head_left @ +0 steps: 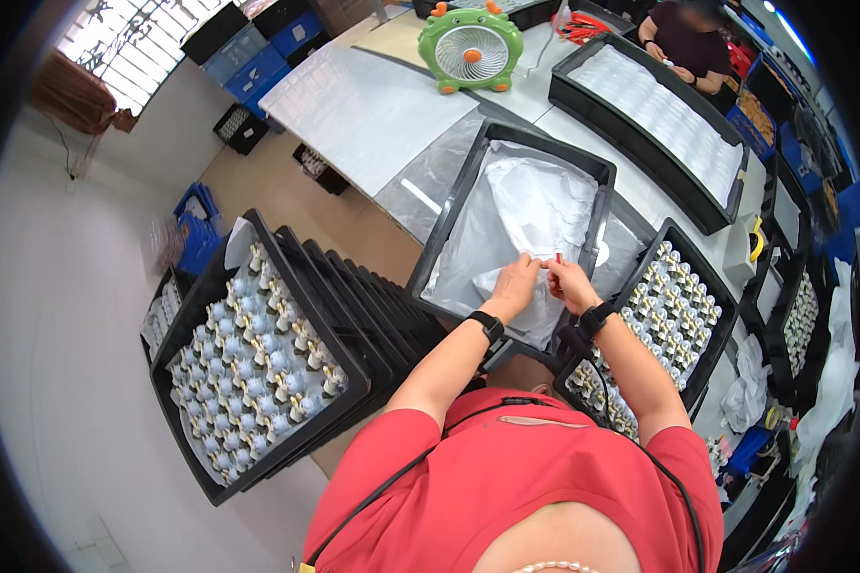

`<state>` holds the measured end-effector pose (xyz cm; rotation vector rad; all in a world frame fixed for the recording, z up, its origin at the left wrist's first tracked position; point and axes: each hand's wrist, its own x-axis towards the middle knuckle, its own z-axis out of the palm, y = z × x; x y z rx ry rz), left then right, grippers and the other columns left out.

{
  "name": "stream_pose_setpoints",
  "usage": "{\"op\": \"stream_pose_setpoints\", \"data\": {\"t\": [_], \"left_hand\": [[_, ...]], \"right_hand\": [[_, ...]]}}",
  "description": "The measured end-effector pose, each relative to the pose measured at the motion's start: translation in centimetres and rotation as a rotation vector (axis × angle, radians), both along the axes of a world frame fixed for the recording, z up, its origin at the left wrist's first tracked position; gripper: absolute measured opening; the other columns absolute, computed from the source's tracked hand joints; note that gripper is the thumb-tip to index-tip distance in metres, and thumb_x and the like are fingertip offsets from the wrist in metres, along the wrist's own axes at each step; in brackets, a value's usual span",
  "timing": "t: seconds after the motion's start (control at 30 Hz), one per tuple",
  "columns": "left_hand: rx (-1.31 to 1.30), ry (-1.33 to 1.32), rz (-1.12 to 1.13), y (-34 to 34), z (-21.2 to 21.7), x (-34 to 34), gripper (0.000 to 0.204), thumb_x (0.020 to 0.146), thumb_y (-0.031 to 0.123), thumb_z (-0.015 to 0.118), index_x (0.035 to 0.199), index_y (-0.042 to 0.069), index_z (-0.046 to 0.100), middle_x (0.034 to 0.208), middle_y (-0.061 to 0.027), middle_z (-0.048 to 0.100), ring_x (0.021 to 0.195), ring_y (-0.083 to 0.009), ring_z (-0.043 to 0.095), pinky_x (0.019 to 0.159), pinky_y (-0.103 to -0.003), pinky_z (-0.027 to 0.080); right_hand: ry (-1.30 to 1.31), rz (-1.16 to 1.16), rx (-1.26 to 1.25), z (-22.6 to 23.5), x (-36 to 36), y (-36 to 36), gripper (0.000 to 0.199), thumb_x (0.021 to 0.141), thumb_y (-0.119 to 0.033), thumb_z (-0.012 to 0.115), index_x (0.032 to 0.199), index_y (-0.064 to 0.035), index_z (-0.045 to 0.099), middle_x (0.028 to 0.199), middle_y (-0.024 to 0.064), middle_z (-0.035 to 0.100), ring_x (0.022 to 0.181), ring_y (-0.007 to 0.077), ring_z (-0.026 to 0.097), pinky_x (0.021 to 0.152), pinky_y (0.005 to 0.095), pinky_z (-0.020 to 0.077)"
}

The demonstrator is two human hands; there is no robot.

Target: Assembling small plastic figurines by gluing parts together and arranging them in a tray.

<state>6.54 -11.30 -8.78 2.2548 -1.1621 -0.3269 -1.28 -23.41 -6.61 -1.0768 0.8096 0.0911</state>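
Note:
Over a black tray lined with crumpled white sheeting, my two hands meet with their fingertips close together. My left hand has its fingers closed in a pinch, and so does my right hand. A small red thing shows at the right fingertips. What lies between the fingers is too small to make out; the white sheeting is right behind them. Beside my right forearm, a black tray holds rows of small white-and-gold pieces.
At the left stands a stack of black trays, the top one filled with light-blue and white pieces. A green fan sits on the far table. Another long tray lies far right, near a person. Blue crates are stacked far left.

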Motion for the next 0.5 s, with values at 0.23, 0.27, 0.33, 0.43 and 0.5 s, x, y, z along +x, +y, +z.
{"op": "stream_pose_setpoints", "data": {"t": [0.23,0.27,0.33,0.43,0.5], "left_hand": [[-0.122,0.120,0.416,1.4,-2.6,3.8,0.024,0.074,0.000,0.050,0.095,0.006,0.058,0.093,-0.0160,0.056,0.089,-0.0357,0.055,0.078,-0.041,0.045],[-0.071,0.184,0.525,1.8,-2.0,4.6,0.024,0.074,0.000,0.050,0.095,0.006,0.059,0.092,-0.0156,0.056,0.090,-0.0358,0.055,0.079,-0.041,0.044],[-0.151,0.124,0.695,2.5,-0.9,5.6,0.022,0.075,0.001,0.051,0.095,0.007,0.059,0.094,-0.0149,0.055,0.088,-0.0354,0.055,0.077,-0.041,0.045],[-0.102,0.064,0.724,2.9,0.4,6.1,0.023,0.073,0.001,0.052,0.094,0.005,0.060,0.092,-0.0136,0.056,0.089,-0.0328,0.056,0.076,-0.040,0.045],[-0.059,0.068,0.731,3.5,0.8,6.3,0.027,0.074,0.003,0.052,0.099,0.006,0.060,0.096,-0.0132,0.054,0.089,-0.0320,0.056,0.075,-0.039,0.045]], "right_hand": [[-0.059,0.010,0.014,1.8,-0.4,-0.4,0.021,0.089,-0.022,0.049,0.098,-0.0043,0.056,0.064,-0.0051,0.044,0.051,0.0052,0.038,0.048,0.0201,0.0319],[-0.035,-0.013,0.015,2.0,-0.4,-0.3,0.021,0.089,-0.021,0.049,0.098,-0.0040,0.056,0.064,-0.0052,0.044,0.051,0.0052,0.038,0.048,0.0202,0.0315],[-0.018,-0.051,0.034,1.8,-0.5,-0.7,0.019,0.088,-0.021,0.050,0.094,-0.0042,0.056,0.063,-0.0056,0.042,0.050,0.0051,0.036,0.046,0.0207,0.0303],[-0.023,0.098,-0.051,1.4,-0.6,-1.9,0.017,0.087,-0.022,0.052,0.089,-0.0053,0.057,0.061,-0.0061,0.039,0.051,0.0048,0.036,0.045,0.0213,0.0297],[0.004,0.162,-0.114,2.5,0.2,-1.6,0.021,0.088,-0.026,0.051,0.085,-0.0065,0.057,0.060,-0.0064,0.037,0.050,0.0043,0.035,0.044,0.0219,0.0279]]}}
